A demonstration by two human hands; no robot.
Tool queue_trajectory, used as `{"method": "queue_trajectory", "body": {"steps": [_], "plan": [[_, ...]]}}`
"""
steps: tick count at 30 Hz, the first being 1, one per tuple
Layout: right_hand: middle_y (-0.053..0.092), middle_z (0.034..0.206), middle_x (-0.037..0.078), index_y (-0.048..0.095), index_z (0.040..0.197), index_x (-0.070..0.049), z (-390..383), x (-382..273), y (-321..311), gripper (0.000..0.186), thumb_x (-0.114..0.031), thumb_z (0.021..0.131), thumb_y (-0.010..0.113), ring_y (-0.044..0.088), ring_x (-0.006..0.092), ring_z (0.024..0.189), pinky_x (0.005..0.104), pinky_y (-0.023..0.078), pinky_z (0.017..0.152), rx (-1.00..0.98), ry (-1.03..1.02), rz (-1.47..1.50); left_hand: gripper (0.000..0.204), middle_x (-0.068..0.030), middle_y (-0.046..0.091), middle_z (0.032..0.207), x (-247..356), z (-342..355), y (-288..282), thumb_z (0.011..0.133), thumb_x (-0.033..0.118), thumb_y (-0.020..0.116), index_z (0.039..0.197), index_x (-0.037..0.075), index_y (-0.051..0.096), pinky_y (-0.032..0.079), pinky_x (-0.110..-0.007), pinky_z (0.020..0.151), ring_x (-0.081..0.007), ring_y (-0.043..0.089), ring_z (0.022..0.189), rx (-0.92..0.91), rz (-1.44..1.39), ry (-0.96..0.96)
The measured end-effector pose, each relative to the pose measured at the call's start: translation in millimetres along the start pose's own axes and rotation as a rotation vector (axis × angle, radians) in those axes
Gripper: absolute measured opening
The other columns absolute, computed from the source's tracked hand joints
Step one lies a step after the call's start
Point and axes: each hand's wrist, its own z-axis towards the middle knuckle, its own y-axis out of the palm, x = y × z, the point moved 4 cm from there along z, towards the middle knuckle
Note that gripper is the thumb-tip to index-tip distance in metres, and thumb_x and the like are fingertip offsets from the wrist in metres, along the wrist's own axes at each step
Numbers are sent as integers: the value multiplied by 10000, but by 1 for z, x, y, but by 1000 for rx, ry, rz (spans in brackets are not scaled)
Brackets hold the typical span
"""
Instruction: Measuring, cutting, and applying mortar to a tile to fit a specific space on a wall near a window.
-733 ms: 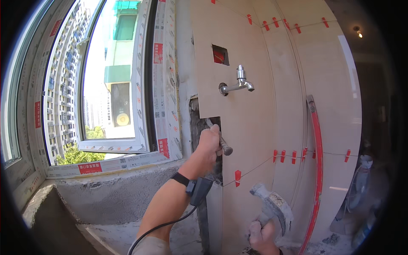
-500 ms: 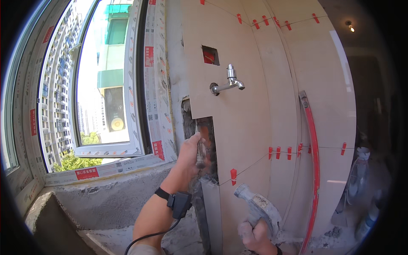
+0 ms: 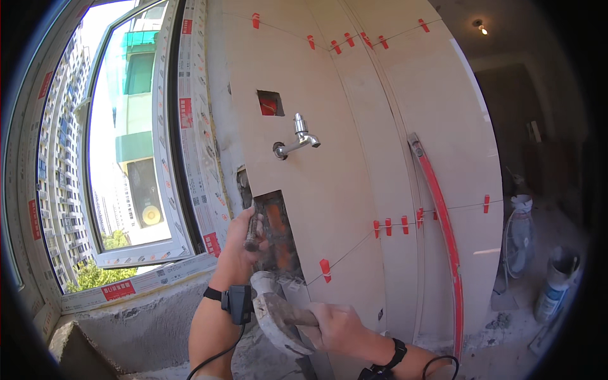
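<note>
My left hand is wrapped round a short metal chisel. It holds the chisel roughly upright at the left edge of a rough recess cut in the tiled wall; the tip is hard to make out. In my right hand is the handle of a dusty claw hammer. The hammer's head is just below the chisel's lower end, apart from it, with the claw curving down. Grey mortar and reddish brick show inside the recess.
A chrome tap juts from the wall above the recess, beside a square cutout. Red clips hang along strings. A long red level leans on the right. An open window stands left over a rough cement ledge.
The hammer has swung left and up, from beside the wall's lower part to just below the chisel. The chisel has shifted slightly left against the recess. My whole view has turned right.
</note>
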Motion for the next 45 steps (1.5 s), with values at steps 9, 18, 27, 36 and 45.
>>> {"method": "queue_trajectory", "body": {"steps": [9, 18, 27, 36, 45], "plan": [[560, 685, 56, 540, 935, -48, 45, -8, 2, 235, -134, 746, 649, 608, 232, 569, 351, 469, 450, 229, -638, -89, 321, -3, 491, 486, 5, 1, 0, 1038, 304, 458, 814, 98, 560, 277, -312, 378, -136, 326, 344, -115, -1, 75], [547, 686, 71, 502, 891, -48, 43, -54, -21, 214, -208, 881, 642, 633, 271, 561, 392, 493, 453, 142, -599, -37, 298, 4, 501, 512, 9, 16, -22, 1018, 348, 515, 845, 112, 570, 310, -318, 376, -151, 386, 371, -219, -26, 38], [511, 694, 55, 520, 926, -51, 61, -29, -23, 250, -213, 832, 686, 610, 241, 539, 366, 476, 439, 0, -317, -252, 317, -3, 505, 507, 15, 20, -24, 1044, 308, 443, 843, 93, 560, 292, -311, 366, -139, 365, 361, -204, -57, 11], [480, 667, 29, 499, 897, -62, 71, -3, 2, 227, -161, 790, 673, 574, 201, 508, 345, 449, 426, -48, -194, -283, 401, -24, 553, 507, 18, 7, -9, 1059, 301, 379, 790, 78, 577, 293, -305, 370, -137, 334, 338, -208, -7, 74], [541, 671, 79, 481, 872, -52, 85, -6, -7, 178, -175, 872, 610, 615, 246, 530, 353, 479, 449, -55, -360, -133, 355, -14, 551, 530, 14, 17, -22, 1058, 299, 410, 837, 77, 577, 298, -306, 377, -141, 356, 354, -272, -60, 52]]}}
